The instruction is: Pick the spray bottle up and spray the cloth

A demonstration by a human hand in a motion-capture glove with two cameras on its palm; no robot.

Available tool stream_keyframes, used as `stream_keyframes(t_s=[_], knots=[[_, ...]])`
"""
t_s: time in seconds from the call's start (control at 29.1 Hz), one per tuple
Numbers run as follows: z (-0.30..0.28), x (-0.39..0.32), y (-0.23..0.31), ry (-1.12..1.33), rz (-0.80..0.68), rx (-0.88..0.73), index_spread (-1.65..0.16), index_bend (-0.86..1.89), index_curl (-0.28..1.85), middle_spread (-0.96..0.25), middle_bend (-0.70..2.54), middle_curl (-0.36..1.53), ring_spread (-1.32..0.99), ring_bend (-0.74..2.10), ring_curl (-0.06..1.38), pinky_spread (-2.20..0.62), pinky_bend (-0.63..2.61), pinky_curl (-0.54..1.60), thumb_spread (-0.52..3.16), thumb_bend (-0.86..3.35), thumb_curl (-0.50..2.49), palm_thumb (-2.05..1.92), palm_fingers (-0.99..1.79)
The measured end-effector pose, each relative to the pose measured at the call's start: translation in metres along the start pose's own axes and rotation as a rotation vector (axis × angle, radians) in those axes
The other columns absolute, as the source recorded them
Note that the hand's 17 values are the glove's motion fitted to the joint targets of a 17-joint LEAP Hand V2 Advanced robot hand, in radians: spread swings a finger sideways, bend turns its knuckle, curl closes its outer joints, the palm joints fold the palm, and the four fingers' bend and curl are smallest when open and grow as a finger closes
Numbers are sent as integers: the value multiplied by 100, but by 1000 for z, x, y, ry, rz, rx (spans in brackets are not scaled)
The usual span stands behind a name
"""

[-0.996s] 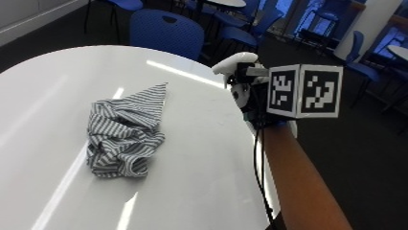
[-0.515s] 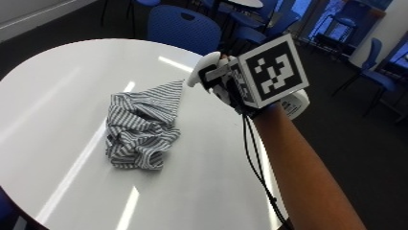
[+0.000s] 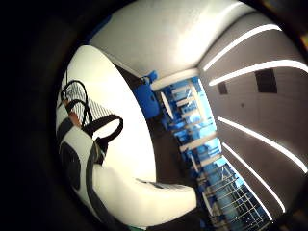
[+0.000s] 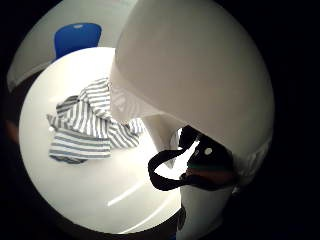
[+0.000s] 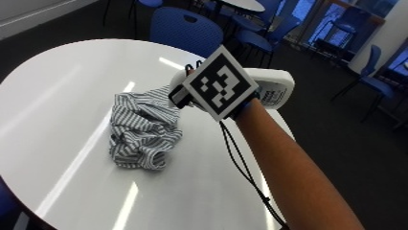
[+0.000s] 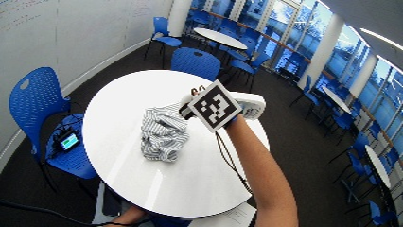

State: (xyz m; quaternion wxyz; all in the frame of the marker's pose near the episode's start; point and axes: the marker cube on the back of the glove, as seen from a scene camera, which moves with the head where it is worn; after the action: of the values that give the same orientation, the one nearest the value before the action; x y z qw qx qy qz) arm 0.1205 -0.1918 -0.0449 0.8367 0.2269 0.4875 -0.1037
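A crumpled grey-and-white striped cloth (image 5: 143,129) (image 6: 162,132) lies near the middle of the round white table (image 5: 51,96) (image 6: 119,99). My gloved right hand (image 5: 242,109) (image 6: 232,122) holds a white spray bottle (image 5: 275,88) (image 6: 253,105) in the air, just above the cloth's right edge. The bottle's head end is hidden behind the hand. In the thumb side palm view the bottle (image 4: 200,75) fills most of the picture, with the cloth (image 4: 85,125) on the table (image 4: 100,185) beyond it. The little finger side palm view shows the bottle's body (image 3: 120,192) and a strip of cloth (image 3: 98,109).
Blue chairs stand round the table: one at its far side (image 5: 185,28) (image 6: 195,61) and one at its left (image 6: 34,94). More tables and chairs fill the room behind. The table edge runs close under my forearm on the right.
The outside view has shifted. My hand, still holding the bottle, has turned and moved left from beside the cloth to over the cloth's right edge.
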Motion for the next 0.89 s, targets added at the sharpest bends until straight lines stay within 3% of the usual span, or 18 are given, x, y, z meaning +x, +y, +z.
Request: stream_keyframes(t_s=[0.34, 0.89], knots=[[16, -46, 30, 42, -132, -114, -30, 15, 42, -23, 70, 56, -23, 84, 46, -34, 57, 40, 110, -2, 59, 76, 135], [9, -39, 18, -40, -17, -51, -30, 15, 43, -24, 71, 55, -23, 84, 46, -34, 57, 40, 109, -2, 59, 76, 135]])
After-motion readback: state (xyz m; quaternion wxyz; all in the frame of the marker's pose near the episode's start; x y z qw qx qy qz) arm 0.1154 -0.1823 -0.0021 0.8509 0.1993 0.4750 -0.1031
